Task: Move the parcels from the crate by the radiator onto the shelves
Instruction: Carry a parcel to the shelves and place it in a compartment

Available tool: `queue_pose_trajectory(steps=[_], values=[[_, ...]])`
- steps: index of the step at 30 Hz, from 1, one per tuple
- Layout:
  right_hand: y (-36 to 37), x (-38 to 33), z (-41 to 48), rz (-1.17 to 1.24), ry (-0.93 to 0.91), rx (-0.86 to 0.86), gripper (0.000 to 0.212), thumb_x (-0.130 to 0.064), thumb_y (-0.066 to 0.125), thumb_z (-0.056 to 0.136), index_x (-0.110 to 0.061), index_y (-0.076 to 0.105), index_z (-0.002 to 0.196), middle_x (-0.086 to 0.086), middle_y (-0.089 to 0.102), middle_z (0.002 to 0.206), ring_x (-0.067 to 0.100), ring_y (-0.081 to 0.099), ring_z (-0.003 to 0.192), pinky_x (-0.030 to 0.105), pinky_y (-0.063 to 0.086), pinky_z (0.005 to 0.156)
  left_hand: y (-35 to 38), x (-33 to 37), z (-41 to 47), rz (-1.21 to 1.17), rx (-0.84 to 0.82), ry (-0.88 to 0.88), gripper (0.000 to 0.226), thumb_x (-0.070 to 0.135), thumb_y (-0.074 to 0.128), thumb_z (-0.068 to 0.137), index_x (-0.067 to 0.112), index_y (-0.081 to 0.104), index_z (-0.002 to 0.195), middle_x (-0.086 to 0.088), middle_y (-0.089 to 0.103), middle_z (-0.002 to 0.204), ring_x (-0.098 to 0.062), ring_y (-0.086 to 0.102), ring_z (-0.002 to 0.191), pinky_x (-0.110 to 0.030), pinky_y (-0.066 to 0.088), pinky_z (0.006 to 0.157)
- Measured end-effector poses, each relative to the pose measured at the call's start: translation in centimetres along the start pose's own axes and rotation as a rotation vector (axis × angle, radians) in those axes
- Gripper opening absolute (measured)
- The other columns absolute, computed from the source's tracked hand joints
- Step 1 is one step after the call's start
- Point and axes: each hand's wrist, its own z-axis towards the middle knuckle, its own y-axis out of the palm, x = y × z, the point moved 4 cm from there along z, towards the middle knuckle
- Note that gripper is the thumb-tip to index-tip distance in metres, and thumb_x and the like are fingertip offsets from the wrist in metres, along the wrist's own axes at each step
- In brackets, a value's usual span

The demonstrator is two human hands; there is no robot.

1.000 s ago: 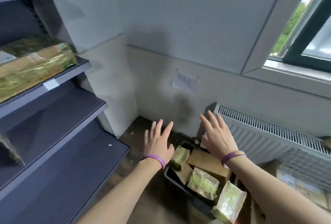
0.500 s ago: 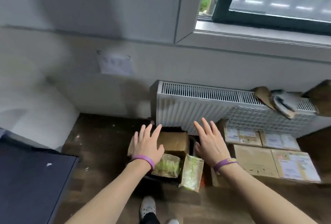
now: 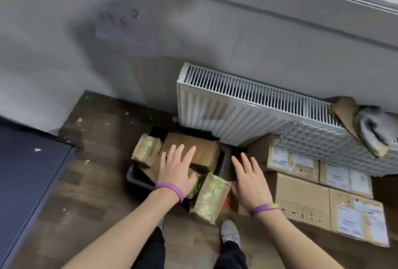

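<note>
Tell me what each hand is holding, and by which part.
Nothing is held. The left hand, fingers spread, is over the brown parcel in the crate; the right hand is open beside it.

Dark wood-plank floor, white specks scattered over it. Black crate sits on it, back edge close against the radiator. Just right of the crate: labelled cardboard boxes flat on the floor, packed side by side along the radiator. Grey shoe planted near the crate's front. Left: dark blue shelf, one small white scrap on it.
</note>
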Motion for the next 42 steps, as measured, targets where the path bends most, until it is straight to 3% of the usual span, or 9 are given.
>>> queue_pose_trajectory(steps=[7, 16, 22, 27, 32, 37, 42], values=[[5.1, 3.5, 3.0, -0.050, -0.276, -0.068, 0.068, -0.025, 0.042, 0.094, -0.021, 0.010, 0.154, 0.010, 0.009, 0.161, 0.035, 0.011, 0.146, 0.045, 0.024, 0.114, 8.5, 4.2, -1.4, -0.090, 0.030, -0.272, 0.071, 0.041, 0.045, 0.091, 0.037, 0.007, 0.150, 0.000, 0.007, 0.159, -0.022, -0.003, 0.147, -0.045, 0.001, 0.119], [16.9, 5.0, 5.4, -0.063, -0.390, -0.195, 0.068, -0.030, 0.045, 0.096, -0.022, 0.009, 0.153, 0.009, 0.007, 0.161, 0.037, 0.008, 0.146, 0.047, 0.023, 0.116, 23.7, 4.1, -1.4, -0.195, -0.038, -0.464, 0.073, 0.044, 0.051, 0.089, 0.037, 0.011, 0.149, -0.001, 0.008, 0.159, -0.023, -0.001, 0.147, -0.047, 0.003, 0.119], [25.2, 4.4, 9.2, -0.132, -0.393, -0.120, 0.071, -0.007, 0.036, 0.093, -0.025, 0.001, 0.152, 0.017, -0.005, 0.160, 0.049, 0.001, 0.143, 0.053, 0.026, 0.112, 33.4, 2.5, 0.5, -0.253, -0.103, -0.495, 0.083, 0.048, 0.060, 0.083, 0.042, 0.008, 0.148, -0.003, -0.004, 0.159, -0.027, -0.008, 0.146, -0.053, 0.006, 0.117], [29.2, 4.0, 10.7, -0.163, -0.464, -0.073, 0.082, -0.003, 0.040, 0.088, -0.033, -0.002, 0.152, 0.024, -0.007, 0.157, 0.050, 0.008, 0.141, 0.050, 0.028, 0.110, 37.6, 2.7, 1.5, -0.309, -0.135, -0.528, 0.108, 0.052, 0.074, 0.072, 0.049, -0.005, 0.145, -0.003, -0.023, 0.155, -0.030, -0.014, 0.144, -0.063, 0.011, 0.111], [29.3, 3.7, 10.1, -0.031, -0.460, -0.102, 0.082, 0.005, 0.047, 0.084, -0.029, 0.015, 0.150, 0.024, 0.003, 0.154, 0.041, 0.023, 0.131, 0.044, 0.044, 0.097, 37.7, 3.8, 1.5, -0.272, -0.036, -0.528, 0.108, 0.034, 0.075, 0.068, 0.041, 0.001, 0.145, -0.012, 0.004, 0.149, -0.036, 0.015, 0.132, -0.050, 0.043, 0.094], [23.2, 4.2, 7.6, 0.022, -0.486, -0.128, 0.085, -0.006, 0.063, 0.079, -0.029, 0.021, 0.150, 0.015, 0.013, 0.153, 0.038, 0.029, 0.126, 0.041, 0.048, 0.092, 32.8, 5.2, -1.4, -0.339, 0.040, -0.524, 0.102, 0.030, 0.072, 0.069, 0.042, 0.003, 0.144, -0.009, 0.008, 0.144, -0.033, 0.014, 0.129, -0.045, 0.048, 0.090], [11.8, 1.2, 4.7, 0.032, -0.567, -0.088, 0.096, -0.023, 0.074, 0.080, -0.037, 0.011, 0.150, 0.007, 0.009, 0.156, 0.033, 0.020, 0.136, 0.040, 0.048, 0.093, 20.6, 4.8, -5.9, -0.353, 0.171, -0.531, 0.103, 0.027, 0.074, 0.067, 0.044, 0.007, 0.144, -0.004, 0.008, 0.143, -0.032, 0.014, 0.129, -0.042, 0.051, 0.081]])
